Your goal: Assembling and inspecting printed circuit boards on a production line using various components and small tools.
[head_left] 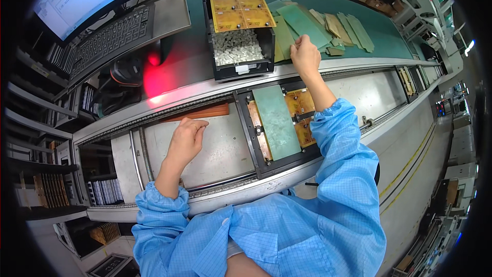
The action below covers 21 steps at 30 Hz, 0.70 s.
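Note:
My left hand [187, 138] hovers over the metal bed of the conveyor [220, 149], fingers curled together with nothing showing in them. Right of it, a black carrier frame [248, 133] holds yellow-orange circuit boards [300, 103]. A pale green sheet [277, 123] lies across part of these boards. My right hand [306, 56] is closed beyond the frame, at the near edge of a loose pile of green sheets [305, 23]; whatever its fingertips may grip is hidden. Left of that hand stands a black bin [243, 72] full of small white parts [237, 46].
A yellow board panel [242, 6] rests across the bin's far part. At left are a monitor [87, 0], a keyboard [110, 38] and a dark handheld device [126, 72] near a red glow. A reddish-brown strip [197, 113] lies along the conveyor's far rail.

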Each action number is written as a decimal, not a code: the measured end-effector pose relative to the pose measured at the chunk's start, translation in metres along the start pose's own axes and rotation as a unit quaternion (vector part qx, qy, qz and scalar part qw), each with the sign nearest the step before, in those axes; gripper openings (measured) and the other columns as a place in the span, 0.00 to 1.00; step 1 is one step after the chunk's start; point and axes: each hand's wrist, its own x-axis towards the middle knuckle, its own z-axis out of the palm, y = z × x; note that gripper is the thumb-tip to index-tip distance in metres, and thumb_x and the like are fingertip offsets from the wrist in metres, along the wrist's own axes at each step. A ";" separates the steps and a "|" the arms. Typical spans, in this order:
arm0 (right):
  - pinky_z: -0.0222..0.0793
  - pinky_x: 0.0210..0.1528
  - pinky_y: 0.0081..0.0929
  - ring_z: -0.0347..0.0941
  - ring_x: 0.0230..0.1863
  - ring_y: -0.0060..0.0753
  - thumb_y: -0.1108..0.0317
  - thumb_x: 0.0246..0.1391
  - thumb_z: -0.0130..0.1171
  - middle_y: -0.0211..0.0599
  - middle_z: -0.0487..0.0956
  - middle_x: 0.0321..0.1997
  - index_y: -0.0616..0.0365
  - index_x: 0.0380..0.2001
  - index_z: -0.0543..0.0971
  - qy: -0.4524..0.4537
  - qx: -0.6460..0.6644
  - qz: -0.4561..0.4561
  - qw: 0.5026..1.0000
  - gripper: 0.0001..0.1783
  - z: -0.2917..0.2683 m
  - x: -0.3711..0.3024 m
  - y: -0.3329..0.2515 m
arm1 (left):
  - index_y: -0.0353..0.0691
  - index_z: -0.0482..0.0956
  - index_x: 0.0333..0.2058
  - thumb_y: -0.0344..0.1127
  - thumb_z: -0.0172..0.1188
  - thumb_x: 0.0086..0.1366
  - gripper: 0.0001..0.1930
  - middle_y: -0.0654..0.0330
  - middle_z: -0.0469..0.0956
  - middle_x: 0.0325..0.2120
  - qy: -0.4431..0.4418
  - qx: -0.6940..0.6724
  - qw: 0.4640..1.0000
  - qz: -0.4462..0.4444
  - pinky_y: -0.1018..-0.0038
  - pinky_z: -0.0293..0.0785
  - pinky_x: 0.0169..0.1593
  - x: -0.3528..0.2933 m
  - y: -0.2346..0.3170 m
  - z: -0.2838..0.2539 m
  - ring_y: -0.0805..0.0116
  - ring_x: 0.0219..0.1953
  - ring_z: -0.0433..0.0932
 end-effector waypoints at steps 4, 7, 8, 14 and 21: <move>0.68 0.49 0.45 0.73 0.43 0.53 0.60 0.49 0.66 0.47 0.79 0.38 0.56 0.40 0.76 0.177 -0.052 -0.139 0.973 0.18 0.002 0.015 0.025 | 0.34 0.83 0.36 0.24 0.58 0.60 0.07 0.50 0.81 0.31 -0.010 -0.002 1.000 0.001 0.62 0.75 0.45 0.003 0.000 -0.001 0.51 0.38 0.78; 0.65 0.52 0.48 0.69 0.51 0.56 0.53 0.50 0.67 0.50 0.76 0.47 0.54 0.47 0.76 0.228 -0.101 -0.017 0.968 0.25 -0.015 0.038 0.042 | 0.34 0.83 0.35 0.23 0.58 0.60 0.07 0.50 0.81 0.30 0.002 -0.002 1.000 0.001 0.62 0.75 0.44 0.000 -0.002 -0.003 0.50 0.37 0.78; 0.64 0.53 0.50 0.69 0.51 0.56 0.48 0.50 0.66 0.51 0.76 0.48 0.53 0.49 0.75 0.241 -0.119 0.049 0.962 0.28 -0.018 0.050 0.053 | 0.35 0.83 0.36 0.23 0.58 0.59 0.07 0.50 0.81 0.31 -0.004 0.005 1.000 0.007 0.62 0.75 0.44 -0.004 -0.007 -0.001 0.51 0.38 0.78; 0.69 0.56 0.46 0.76 0.53 0.55 0.34 0.41 0.66 0.52 0.82 0.47 0.57 0.42 0.82 0.108 -0.054 0.182 0.976 0.37 -0.039 0.118 0.120 | 0.36 0.84 0.35 0.27 0.57 0.60 0.07 0.48 0.82 0.33 -0.053 0.010 0.998 -0.025 0.59 0.74 0.47 -0.007 -0.010 0.000 0.47 0.39 0.78; 0.73 0.45 0.25 0.80 0.41 0.29 0.53 0.46 0.71 0.45 0.85 0.39 0.61 0.42 0.84 0.094 0.150 0.110 0.978 0.25 -0.083 0.079 0.134 | 0.34 0.83 0.36 0.23 0.57 0.59 0.07 0.47 0.81 0.32 -0.038 0.017 0.999 -0.004 0.64 0.75 0.43 -0.004 -0.011 -0.007 0.49 0.37 0.79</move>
